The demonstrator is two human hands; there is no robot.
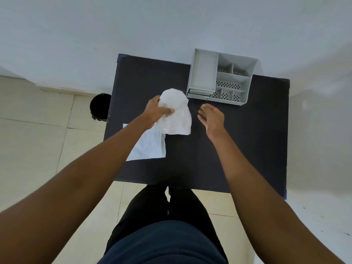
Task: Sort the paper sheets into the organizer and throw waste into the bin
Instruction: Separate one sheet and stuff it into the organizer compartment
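My left hand (157, 111) grips a crumpled white paper sheet (176, 113) and holds it above the middle of the dark table (238, 149). My right hand (211, 117) hovers just to the right of the crumpled sheet, fingers apart and holding nothing. A flat white paper sheet (150, 146) lies on the table under my left forearm, partly hidden by the arm. The grey organizer (219, 77) stands at the table's far right, with a long tray on its left and several small compartments on its right. A black bin (100, 106) sits on the floor off the table's left edge.
A white wall runs behind the table. Pale floor tiles (38, 140) surround the table on the left and near side. My legs stand against the near table edge.
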